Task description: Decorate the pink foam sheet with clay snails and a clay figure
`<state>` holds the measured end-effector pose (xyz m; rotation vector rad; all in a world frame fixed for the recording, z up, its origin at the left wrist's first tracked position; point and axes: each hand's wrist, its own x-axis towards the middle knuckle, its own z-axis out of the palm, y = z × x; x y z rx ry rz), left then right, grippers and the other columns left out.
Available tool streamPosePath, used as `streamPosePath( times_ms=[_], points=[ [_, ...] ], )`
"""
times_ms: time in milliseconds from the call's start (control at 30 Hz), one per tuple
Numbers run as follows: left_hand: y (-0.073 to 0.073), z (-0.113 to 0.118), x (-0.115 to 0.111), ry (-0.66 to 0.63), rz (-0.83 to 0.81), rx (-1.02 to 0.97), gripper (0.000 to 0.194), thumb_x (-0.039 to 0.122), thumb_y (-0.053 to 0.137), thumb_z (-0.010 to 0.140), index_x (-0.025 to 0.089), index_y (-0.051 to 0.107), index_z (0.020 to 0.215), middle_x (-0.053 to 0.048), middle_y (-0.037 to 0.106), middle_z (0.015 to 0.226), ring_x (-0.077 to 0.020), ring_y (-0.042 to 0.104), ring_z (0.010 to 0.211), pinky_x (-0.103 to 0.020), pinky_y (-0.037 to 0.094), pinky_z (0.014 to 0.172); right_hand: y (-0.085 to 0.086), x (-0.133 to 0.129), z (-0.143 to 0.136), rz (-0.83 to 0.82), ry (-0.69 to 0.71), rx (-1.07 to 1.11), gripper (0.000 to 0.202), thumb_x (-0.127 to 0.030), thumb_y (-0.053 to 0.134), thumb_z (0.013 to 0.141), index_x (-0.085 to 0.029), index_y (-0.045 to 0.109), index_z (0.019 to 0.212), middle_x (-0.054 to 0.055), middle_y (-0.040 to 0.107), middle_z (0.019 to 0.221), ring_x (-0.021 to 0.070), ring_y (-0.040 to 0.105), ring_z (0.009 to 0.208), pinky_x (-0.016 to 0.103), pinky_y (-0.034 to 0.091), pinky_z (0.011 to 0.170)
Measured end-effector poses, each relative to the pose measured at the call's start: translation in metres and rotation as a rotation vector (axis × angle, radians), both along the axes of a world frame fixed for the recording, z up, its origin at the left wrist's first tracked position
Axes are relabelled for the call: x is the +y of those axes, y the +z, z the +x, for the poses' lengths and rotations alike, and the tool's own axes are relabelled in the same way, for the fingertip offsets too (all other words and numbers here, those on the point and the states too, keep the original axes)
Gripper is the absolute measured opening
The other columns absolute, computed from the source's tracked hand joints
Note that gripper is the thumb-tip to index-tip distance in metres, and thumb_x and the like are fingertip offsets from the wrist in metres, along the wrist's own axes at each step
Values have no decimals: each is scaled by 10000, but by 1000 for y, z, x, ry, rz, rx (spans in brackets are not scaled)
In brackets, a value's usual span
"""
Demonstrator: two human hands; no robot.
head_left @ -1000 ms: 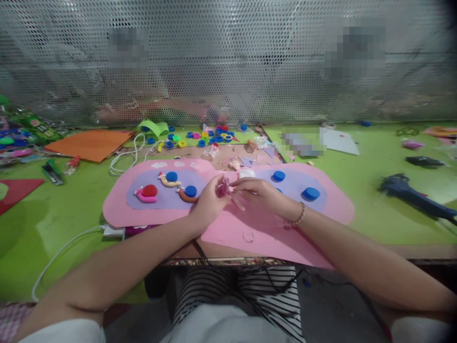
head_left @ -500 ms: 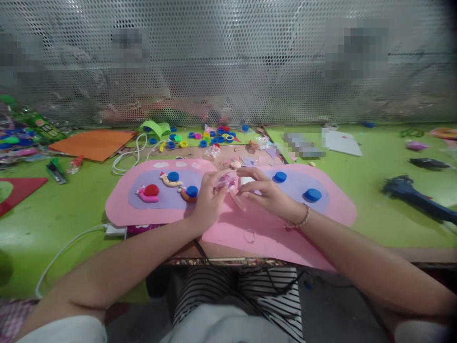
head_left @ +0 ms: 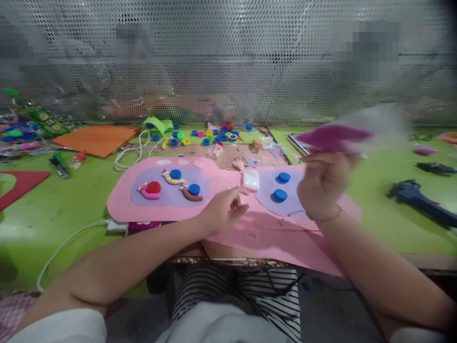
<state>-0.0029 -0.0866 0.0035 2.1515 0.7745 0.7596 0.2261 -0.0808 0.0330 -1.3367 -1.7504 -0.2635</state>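
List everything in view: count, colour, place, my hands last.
Mesh screen: one, grey, back.
Bottle: one, green, back left.
Flat sheets: two, orange and red, left.
Small tool: one, green and dark, left.
Loose caps: many, mixed colours, back centre.
Pink sheets: apparently two, pink, centre.
Patches: two, lilac, on the pink sheets.
Snail figures: three, pink, cream, brown, left patch.
Other caps: one red, four blue visible, on patches.
White packet: one, white, centre.
Glue gun: one, dark blue, right.
Blurred packet: one, magenta, raised, right.
Left hand: one, bare, centre.
Right hand: one, bare, holding blurred packet.
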Motion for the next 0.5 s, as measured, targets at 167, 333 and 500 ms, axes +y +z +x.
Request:
streamPosePath(
  times_ms=[167,333,500],
  points=[
    [-3,-2,-2,50,391,426,381,333,337,872,166,474,1186,-130,582,1050,-252,539,961,-408,402,812,-18,34,-15,-252,217,-128,200,-226,459,841,-176,619,733,122,571,1008,258,518,1017,432,417,865],
    [-1,-3,0,87,414,548,368,377,316,876,174,532,1093,-104,589,935,-237,566,852,-376,417,746,-18,23,-31,-296,372,-153,193,-226,470,853,-172,649,803,83,595,836,193,553,819,353,454,766],
    [1,-3,-1,132,298,427,263,328,359,867,169,561,926,-68,586,859,-196,557,801,-331,420,732,-14,11,-38,-361,466,-83,203,-199,470,849,-180,672,859,72,596,794,167,561,736,315,468,681]
  ],
)
